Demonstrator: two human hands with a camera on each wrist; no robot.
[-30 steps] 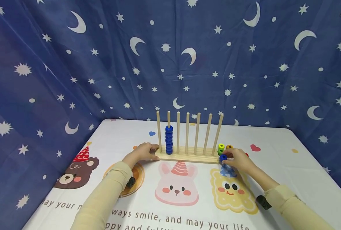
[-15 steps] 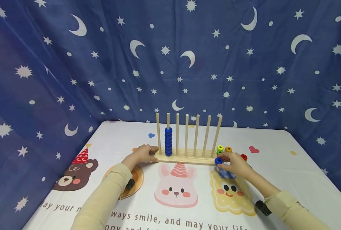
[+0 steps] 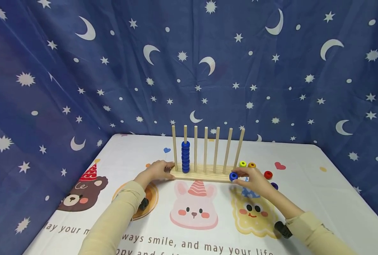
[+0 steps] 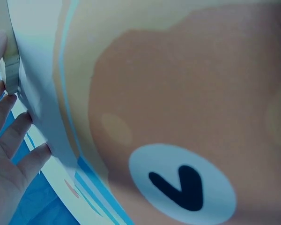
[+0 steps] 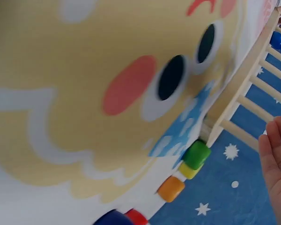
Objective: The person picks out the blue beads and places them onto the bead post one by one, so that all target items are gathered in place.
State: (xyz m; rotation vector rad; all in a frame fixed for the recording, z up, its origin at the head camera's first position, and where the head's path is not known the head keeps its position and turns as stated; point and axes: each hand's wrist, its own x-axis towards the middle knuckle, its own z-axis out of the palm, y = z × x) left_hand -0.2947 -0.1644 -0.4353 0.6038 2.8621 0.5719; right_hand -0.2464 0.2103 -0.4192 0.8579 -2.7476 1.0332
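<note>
A wooden bead rack [image 3: 208,172] with several upright pegs stands on the table; its second peg from the left carries a stack of blue beads [image 3: 185,157]. My left hand [image 3: 156,170] grips the left end of the rack's base, thumb and index finger at its edge in the left wrist view. Between thumb and fingers, my right hand [image 3: 254,180] pinches a loose blue bead [image 3: 233,176] at the base's right front corner. In the right wrist view only a sliver of that bead shows beside the fingers [image 5: 277,145].
Right of the rack lie a yellow bead [image 3: 242,163], an orange bead [image 3: 252,165], a red bead [image 3: 268,175] and a dark blue bead [image 3: 274,186]. A green bead [image 5: 196,154] shows in the right wrist view. Behind the table hangs a starry blue curtain [image 3: 182,71].
My right hand has moved left with the blue bead, from beside the loose beads to the front of the rack's right end. The left hand stays at the base.
</note>
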